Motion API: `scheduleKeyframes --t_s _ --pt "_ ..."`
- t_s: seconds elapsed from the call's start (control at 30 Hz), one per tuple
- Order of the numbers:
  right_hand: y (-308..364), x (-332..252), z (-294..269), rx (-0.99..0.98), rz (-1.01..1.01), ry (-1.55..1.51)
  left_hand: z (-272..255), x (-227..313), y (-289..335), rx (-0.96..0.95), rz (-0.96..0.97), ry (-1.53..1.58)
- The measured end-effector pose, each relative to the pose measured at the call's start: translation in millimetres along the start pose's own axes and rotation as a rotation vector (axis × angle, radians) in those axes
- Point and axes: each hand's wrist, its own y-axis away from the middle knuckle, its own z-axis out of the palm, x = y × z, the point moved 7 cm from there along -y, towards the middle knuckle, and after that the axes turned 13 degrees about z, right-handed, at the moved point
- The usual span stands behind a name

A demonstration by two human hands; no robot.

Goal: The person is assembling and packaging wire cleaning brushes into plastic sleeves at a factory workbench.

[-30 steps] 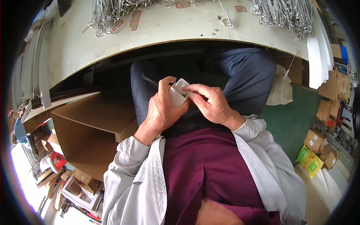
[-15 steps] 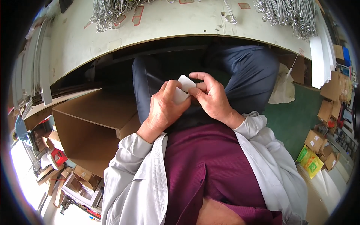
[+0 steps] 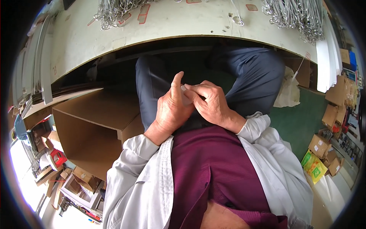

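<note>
Between my hands, above my lap, is a small white plastic piece [image 3: 186,100] with rounded corners, mostly covered by fingers. My left hand [image 3: 170,108] is closed around its lower part, with the index finger pointing up and away from it. My right hand [image 3: 212,102] pinches at its upper edge, thumb and fingers pressed together. Whatever lies under the right fingertips is hidden.
A white worktable [image 3: 167,23] curves across the far side, bearing bundles of looped metal wires [image 3: 295,17]. An open cardboard box [image 3: 93,114] stands at my left. A pale bag [image 3: 286,89] hangs right of my knee.
My right fingers have moved left and closed over the white piece, which shows much less now. My left index finger has lifted off it and straightened upward.
</note>
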Motion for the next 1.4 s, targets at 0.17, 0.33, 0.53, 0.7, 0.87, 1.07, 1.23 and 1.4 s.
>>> scheduleKeyframes --t_s 0.17,0.33,0.53,0.7,0.87,1.07,1.23,1.4 --pt "-1 21 9 0.024 0.194 -0.307 1 3 3 0.023 0.017 0.003" --pt "-6 35 2 -0.041 0.38 -0.45 -3 3 13 -0.096 -0.026 -0.065" --pt "-8 32 3 -0.046 0.343 -0.51 -12 5 14 0.012 -0.007 -0.071" --pt "-8 29 1 -0.017 0.349 -0.507 -11 6 15 -0.011 -0.018 -0.092" --pt "0 17 0 0.078 0.192 -0.301 -14 7 17 0.036 -0.019 -0.114" --pt "9 18 10 -0.115 0.165 -0.507 -17 -1 16 0.046 -0.136 -0.03" --pt "8 14 12 -0.138 0.15 -0.382 -17 -6 16 0.094 -0.035 -0.067" --pt "3 0 12 -0.069 -0.019 -0.265 -22 -7 14 0.119 -0.053 -0.064"
